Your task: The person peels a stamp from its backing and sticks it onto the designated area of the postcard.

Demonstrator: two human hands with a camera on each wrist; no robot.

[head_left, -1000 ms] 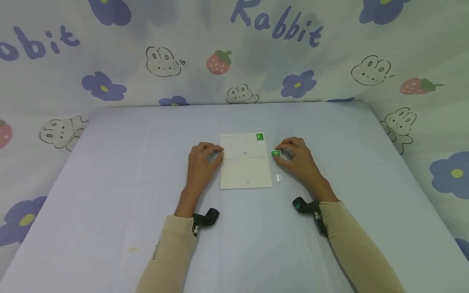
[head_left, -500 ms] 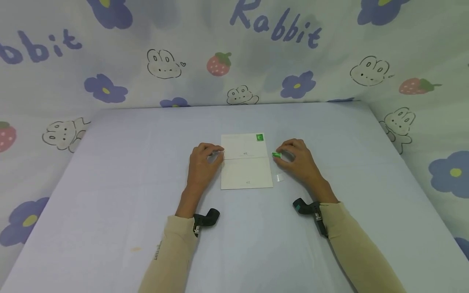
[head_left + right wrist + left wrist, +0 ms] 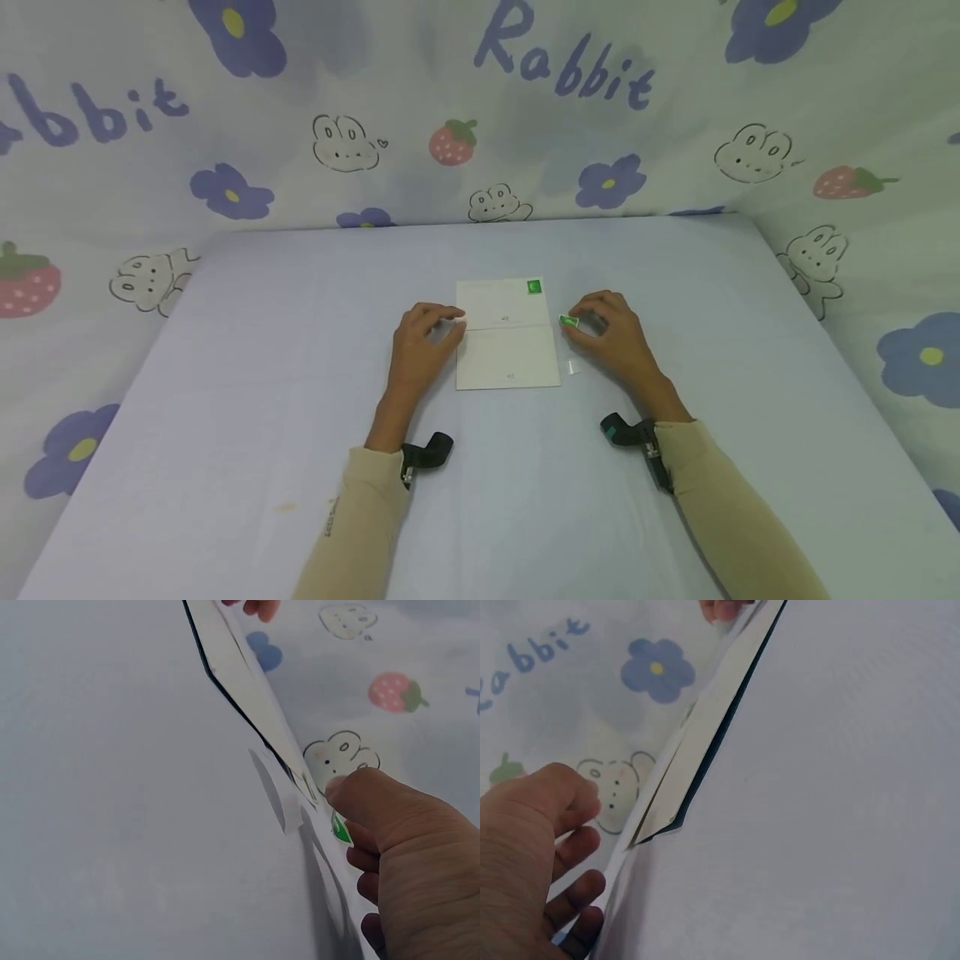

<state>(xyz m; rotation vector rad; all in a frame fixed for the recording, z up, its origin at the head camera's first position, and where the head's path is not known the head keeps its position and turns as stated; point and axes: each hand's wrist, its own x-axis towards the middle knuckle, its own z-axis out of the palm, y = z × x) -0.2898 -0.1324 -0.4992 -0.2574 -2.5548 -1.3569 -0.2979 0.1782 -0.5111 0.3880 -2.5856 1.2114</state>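
A cream card (image 3: 504,358) lies flat mid-table, its two panels divided by a line; I cannot tell whether it is one folded piece or two. Dark underside edges show in the left wrist view. A green stamp (image 3: 534,287) sits in its top right corner. To the card's right, my right hand (image 3: 618,337) pinches another green stamp (image 3: 569,321) with a white border, tilted, between thumb and index finger. My left hand (image 3: 423,346) is at the card's left edge, fingers loosely bent, nothing seen between them in the left wrist view; whether the fingertips touch the card is unclear.
A small bent scrap of white paper (image 3: 277,791) lies beside the card's right edge, close to my right hand. White cloth (image 3: 262,375) covers the table. A printed curtain (image 3: 405,92) hangs behind and at both sides.
The stamp in my right hand has turned, tipping narrow and then partly facing up again. My left hand keeps its place by the card. The whole head view has shifted slightly down.
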